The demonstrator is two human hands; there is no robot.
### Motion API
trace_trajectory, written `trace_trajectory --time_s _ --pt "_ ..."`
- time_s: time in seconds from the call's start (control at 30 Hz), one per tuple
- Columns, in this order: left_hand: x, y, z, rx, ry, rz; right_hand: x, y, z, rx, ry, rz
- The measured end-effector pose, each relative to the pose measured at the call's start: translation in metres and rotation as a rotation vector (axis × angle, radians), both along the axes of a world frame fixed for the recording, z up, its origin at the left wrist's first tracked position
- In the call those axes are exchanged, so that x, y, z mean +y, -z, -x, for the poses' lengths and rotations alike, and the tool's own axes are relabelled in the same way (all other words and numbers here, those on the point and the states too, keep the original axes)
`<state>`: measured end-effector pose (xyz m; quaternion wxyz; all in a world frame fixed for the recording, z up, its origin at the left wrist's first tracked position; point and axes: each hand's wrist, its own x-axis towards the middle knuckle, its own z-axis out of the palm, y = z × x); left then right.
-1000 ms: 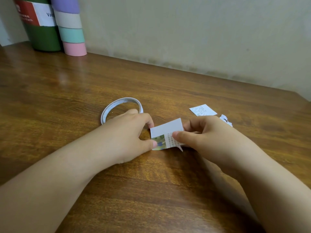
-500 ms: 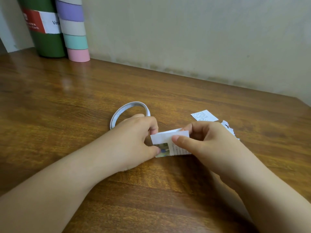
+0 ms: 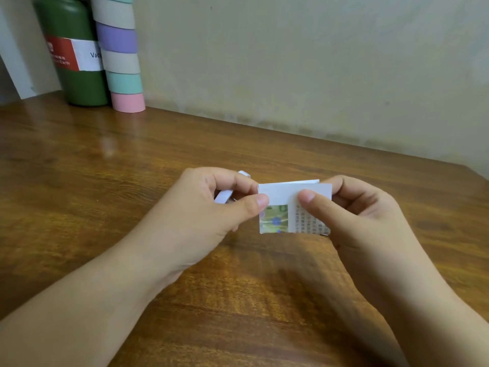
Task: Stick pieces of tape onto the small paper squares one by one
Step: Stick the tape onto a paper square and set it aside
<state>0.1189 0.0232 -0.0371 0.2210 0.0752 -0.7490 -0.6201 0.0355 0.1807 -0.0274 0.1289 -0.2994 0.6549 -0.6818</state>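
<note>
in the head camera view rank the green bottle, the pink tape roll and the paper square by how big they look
1. green bottle, cropped at the top
2. paper square, though nearness to the camera inflates it
3. pink tape roll

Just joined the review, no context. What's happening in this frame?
A person holds a small paper square above the wooden table, pinched between both hands: the left hand at its left edge, the right hand with its thumb on the front. A white strip, probably tape, lies across the top of the square. The tape roll sits mostly hidden behind the left hand. A green bottle and stacked coloured rolls stand by the wall.
</note>
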Motion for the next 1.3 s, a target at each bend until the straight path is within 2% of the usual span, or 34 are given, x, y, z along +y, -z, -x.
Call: trace_trajectory --time_s 0.5,0.73,1.3 --pt "0.0046 -0.003 0.0001 0.022 -0.059 0.051 -0.0029 0.0014 -0.0035 0.103 0.075 -0.024" --pt "0.0027 -0.0023 0.0011 0.055 -0.105 0.0 -0.0028 0.0014 -0.0012 0.028 0.123 0.047" --pt "0.0044 -0.0017 0.0018 0.104 -0.073 -0.017 -0.0032 0.0035 -0.0017 0.088 0.267 0.038"
